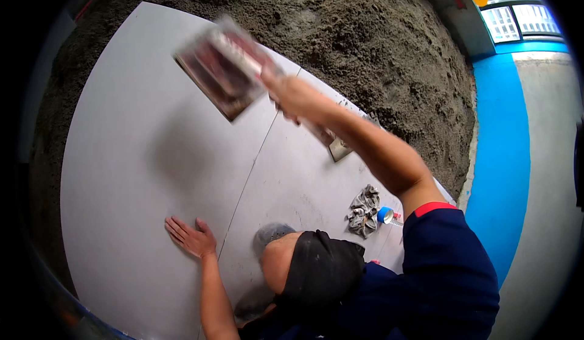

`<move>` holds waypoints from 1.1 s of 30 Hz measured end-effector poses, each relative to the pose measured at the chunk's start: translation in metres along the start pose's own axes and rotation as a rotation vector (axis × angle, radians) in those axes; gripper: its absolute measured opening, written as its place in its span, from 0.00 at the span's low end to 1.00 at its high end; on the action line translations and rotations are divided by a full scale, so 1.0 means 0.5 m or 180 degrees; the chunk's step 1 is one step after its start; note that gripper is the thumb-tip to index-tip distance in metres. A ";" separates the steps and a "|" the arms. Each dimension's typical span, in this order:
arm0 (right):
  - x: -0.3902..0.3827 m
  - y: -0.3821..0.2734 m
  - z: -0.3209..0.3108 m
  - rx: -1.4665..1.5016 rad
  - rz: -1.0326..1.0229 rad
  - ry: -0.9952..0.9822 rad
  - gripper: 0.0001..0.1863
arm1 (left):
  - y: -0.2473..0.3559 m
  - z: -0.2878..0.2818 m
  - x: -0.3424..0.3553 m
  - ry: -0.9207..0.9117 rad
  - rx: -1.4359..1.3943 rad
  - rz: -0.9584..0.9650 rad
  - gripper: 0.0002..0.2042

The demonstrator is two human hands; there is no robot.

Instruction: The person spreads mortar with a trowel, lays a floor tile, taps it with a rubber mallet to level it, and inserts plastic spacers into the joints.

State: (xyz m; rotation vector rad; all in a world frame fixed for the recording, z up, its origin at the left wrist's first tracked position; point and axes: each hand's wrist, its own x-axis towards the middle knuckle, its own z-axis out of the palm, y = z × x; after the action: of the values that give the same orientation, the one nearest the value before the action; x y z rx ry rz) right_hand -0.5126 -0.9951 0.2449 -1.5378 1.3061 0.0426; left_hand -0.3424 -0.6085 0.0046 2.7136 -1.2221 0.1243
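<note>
My right hand [286, 93] grips the pale handle of a flat rectangular tool [213, 75], blurred by motion and raised over the large grey floor tiles [109, 157], its shadow below. My left hand [190, 235] lies flat on the left tile, fingers stretched out, left of a seam. Partly hidden behind my right forearm is another tool with a metal blade [339, 151], near the tiles' upper edge. A crumpled grey cloth [364, 212] rests on the right-hand tile beside a blue-banded roll or cup [384, 215]. My bent knee [280, 261] is low in the middle.
Rough dark mortar [389, 35] borders the tiles above and to the left. At the right are a blue-painted strip [496, 157] and grey concrete [547, 169], with windows [505, 23] at the upper right. Small red pieces [395, 216] sit on a tile seam.
</note>
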 end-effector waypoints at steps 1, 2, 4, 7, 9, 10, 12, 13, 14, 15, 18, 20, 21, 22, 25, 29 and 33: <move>-0.015 -0.040 -0.018 0.0192 -0.0375 0.0109 0.33 | -0.001 -0.005 0.003 -0.0069 0.0093 -0.0052 0.34; -0.024 -0.069 -0.029 0.0395 -0.0750 0.0223 0.33 | -0.006 -0.009 0.007 -0.0133 0.0193 -0.0103 0.34; -0.032 -0.094 -0.037 0.0463 -0.1585 0.0704 0.32 | -0.005 -0.002 0.007 0.0056 0.0055 0.0028 0.34; 0.009 0.022 0.063 0.0380 -0.1978 0.1570 0.26 | -0.005 -0.004 0.008 0.0050 0.0070 0.0007 0.34; 0.042 0.213 0.110 -0.0398 -0.0958 0.1232 0.29 | 0.024 -0.003 0.006 0.0004 -0.0006 0.0029 0.33; 0.065 0.283 0.109 -0.0814 0.0106 0.0579 0.34 | 0.044 -0.003 0.004 0.0019 -0.0085 0.0065 0.33; 0.071 0.235 0.107 -0.0619 0.0545 0.0095 0.36 | 0.026 -0.009 0.018 0.0063 -0.0084 0.0087 0.33; 0.065 0.206 0.094 -0.0514 0.0449 0.0066 0.36 | 0.026 -0.015 0.011 0.0042 -0.0083 0.0065 0.33; 0.061 0.172 0.076 -0.0421 0.0360 0.0039 0.37 | 0.030 -0.018 0.002 0.0018 -0.0095 0.0037 0.33; 0.051 0.100 0.063 -0.0288 0.0330 -0.0105 0.33 | 0.025 -0.012 0.001 -0.0046 -0.0084 0.0007 0.33; 0.005 -0.042 0.003 -0.0060 -0.0413 0.0084 0.30 | 0.011 -0.010 0.002 -0.0275 0.0017 -0.0073 0.35; -0.035 -0.137 -0.036 0.0323 -0.0828 0.0271 0.26 | -0.011 -0.019 0.015 -0.0183 0.0003 -0.0034 0.36; -0.035 -0.151 -0.050 0.0296 -0.1311 0.0327 0.29 | -0.021 -0.023 0.017 -0.0069 -0.0058 0.0083 0.36; -0.029 -0.158 -0.051 0.0240 -0.1776 0.0443 0.33 | -0.023 -0.020 0.017 -0.0108 -0.0058 0.0027 0.36; -0.009 -0.111 0.065 0.0448 -0.2090 0.0846 0.30 | -0.021 -0.026 0.010 -0.0218 -0.0174 -0.0116 0.36; 0.092 0.213 0.242 -0.1538 -0.0121 0.0097 0.37 | 0.028 -0.012 0.024 -0.0236 -0.0279 -0.0027 0.36; 0.059 0.170 0.319 -0.1602 -0.0153 -0.0745 0.43 | 0.008 -0.018 -0.001 -0.0333 -0.0257 -0.0181 0.36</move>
State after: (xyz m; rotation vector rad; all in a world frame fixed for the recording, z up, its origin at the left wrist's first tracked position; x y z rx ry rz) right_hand -0.4732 -0.8882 0.1013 -1.9171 1.1185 0.5400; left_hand -0.3458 -0.6087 0.0139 2.7120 -1.1484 -0.0735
